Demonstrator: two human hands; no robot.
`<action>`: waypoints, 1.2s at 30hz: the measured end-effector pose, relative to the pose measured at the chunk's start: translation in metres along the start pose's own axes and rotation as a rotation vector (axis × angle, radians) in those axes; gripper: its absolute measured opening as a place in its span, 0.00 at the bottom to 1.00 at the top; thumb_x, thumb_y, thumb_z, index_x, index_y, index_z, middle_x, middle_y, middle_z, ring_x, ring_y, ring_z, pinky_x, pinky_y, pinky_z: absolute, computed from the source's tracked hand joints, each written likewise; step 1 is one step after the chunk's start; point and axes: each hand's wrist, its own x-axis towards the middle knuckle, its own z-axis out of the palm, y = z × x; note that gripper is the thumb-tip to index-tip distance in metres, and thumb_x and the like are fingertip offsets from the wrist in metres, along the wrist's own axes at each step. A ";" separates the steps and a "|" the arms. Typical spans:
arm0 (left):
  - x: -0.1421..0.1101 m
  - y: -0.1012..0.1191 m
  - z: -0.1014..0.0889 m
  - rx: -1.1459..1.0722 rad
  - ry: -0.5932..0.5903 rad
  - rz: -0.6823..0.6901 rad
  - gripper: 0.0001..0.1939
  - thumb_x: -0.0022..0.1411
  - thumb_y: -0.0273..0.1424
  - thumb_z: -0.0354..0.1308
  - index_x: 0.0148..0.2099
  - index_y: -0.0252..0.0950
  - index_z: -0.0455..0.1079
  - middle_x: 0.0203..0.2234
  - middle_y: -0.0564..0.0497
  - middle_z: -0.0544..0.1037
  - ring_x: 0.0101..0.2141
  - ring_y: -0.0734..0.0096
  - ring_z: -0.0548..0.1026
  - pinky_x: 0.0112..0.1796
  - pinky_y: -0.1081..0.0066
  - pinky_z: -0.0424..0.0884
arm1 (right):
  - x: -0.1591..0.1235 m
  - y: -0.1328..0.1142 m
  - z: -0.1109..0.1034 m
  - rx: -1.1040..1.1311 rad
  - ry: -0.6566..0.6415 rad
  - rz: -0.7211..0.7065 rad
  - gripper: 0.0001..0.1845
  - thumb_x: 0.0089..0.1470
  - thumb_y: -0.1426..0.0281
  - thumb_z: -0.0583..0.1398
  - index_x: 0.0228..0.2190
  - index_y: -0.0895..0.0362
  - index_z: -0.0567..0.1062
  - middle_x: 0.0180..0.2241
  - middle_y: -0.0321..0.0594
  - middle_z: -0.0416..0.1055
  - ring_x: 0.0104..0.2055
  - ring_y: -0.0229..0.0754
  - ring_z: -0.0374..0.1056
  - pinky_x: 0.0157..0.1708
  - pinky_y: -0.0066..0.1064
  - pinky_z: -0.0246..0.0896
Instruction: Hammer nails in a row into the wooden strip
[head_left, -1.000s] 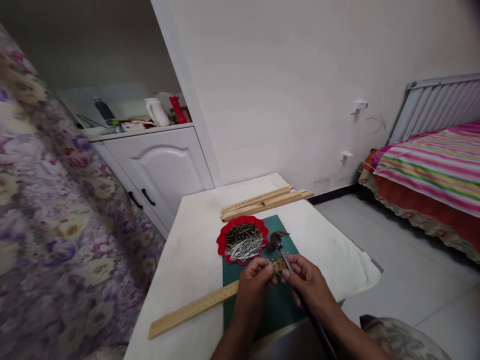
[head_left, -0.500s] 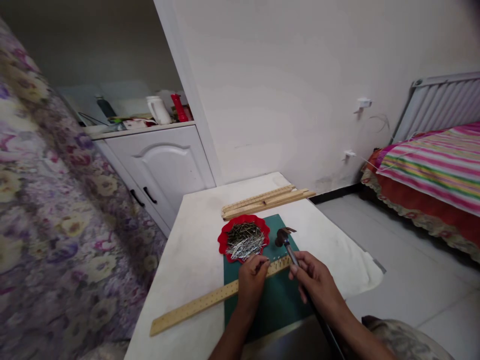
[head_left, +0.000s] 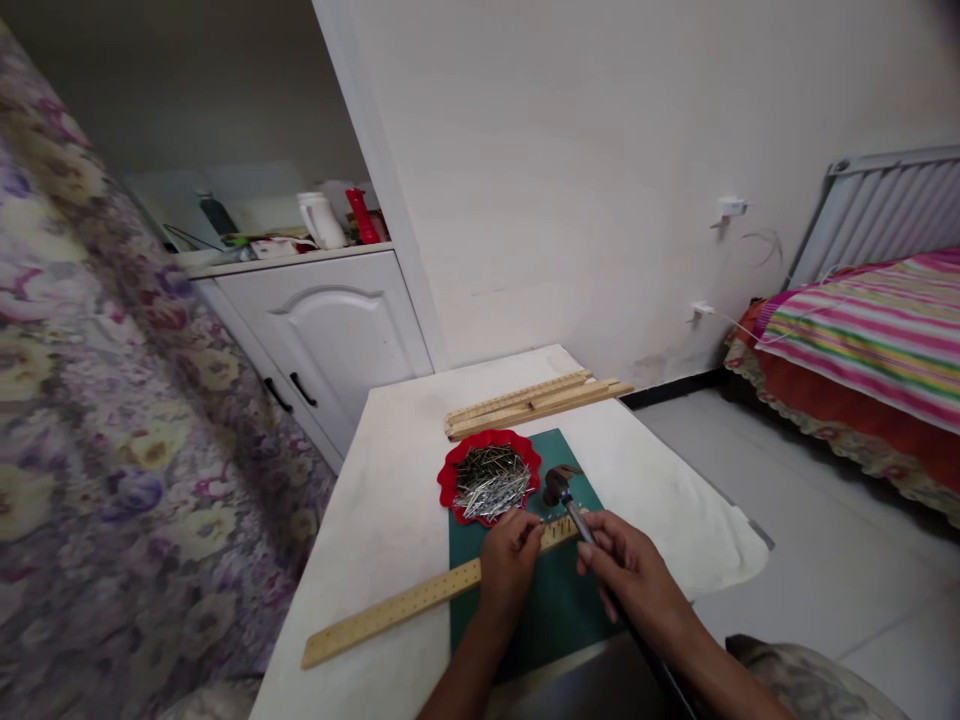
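My right hand is wrapped round the handle of a claw hammer, its head raised just above the far end of a perforated wooden strip. Several nails stand upright in the strip there. My left hand rests over the strip, thumb and forefinger pinched on a nail beside the standing ones; most of that nail is hidden by the fingers. Under the strip lies a green mat. A red scalloped bowl full of loose nails sits right behind my left hand.
More wooden strips lie at the back of the white table. A white cabinet and a flowered curtain stand to the left. On the right is a bed with a striped cover.
The hammer head has shifted slightly to the left and down toward my left fingertips. My left hand keeps its pinch at about the same spot on the strip.
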 end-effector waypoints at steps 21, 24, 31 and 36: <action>-0.001 -0.005 0.004 -0.045 0.021 -0.026 0.07 0.56 0.27 0.52 0.27 0.36 0.69 0.25 0.53 0.73 0.28 0.71 0.70 0.29 0.75 0.61 | -0.014 -0.001 0.001 -0.442 -0.062 -0.151 0.13 0.54 0.73 0.54 0.42 0.59 0.69 0.28 0.38 0.73 0.30 0.42 0.70 0.32 0.29 0.61; -0.001 -0.005 0.004 -0.051 0.020 -0.032 0.06 0.55 0.26 0.52 0.29 0.36 0.70 0.26 0.53 0.74 0.28 0.71 0.70 0.30 0.75 0.62 | -0.015 -0.001 0.002 -0.463 -0.066 -0.159 0.12 0.53 0.73 0.54 0.40 0.58 0.70 0.27 0.37 0.73 0.29 0.41 0.69 0.31 0.29 0.60; -0.003 -0.002 -0.004 0.021 -0.040 0.015 0.07 0.57 0.28 0.52 0.34 0.37 0.72 0.30 0.50 0.75 0.33 0.68 0.72 0.35 0.71 0.66 | -0.012 -0.011 0.001 -0.252 -0.011 -0.139 0.12 0.55 0.70 0.56 0.43 0.56 0.70 0.26 0.34 0.70 0.26 0.39 0.66 0.26 0.26 0.59; -0.018 -0.010 -0.017 0.189 -0.038 0.083 0.10 0.54 0.26 0.55 0.40 0.38 0.71 0.38 0.47 0.75 0.41 0.60 0.71 0.43 0.61 0.66 | -0.007 -0.010 -0.006 -0.122 0.035 -0.048 0.15 0.56 0.62 0.56 0.44 0.55 0.68 0.24 0.30 0.66 0.13 0.30 0.54 0.10 0.21 0.49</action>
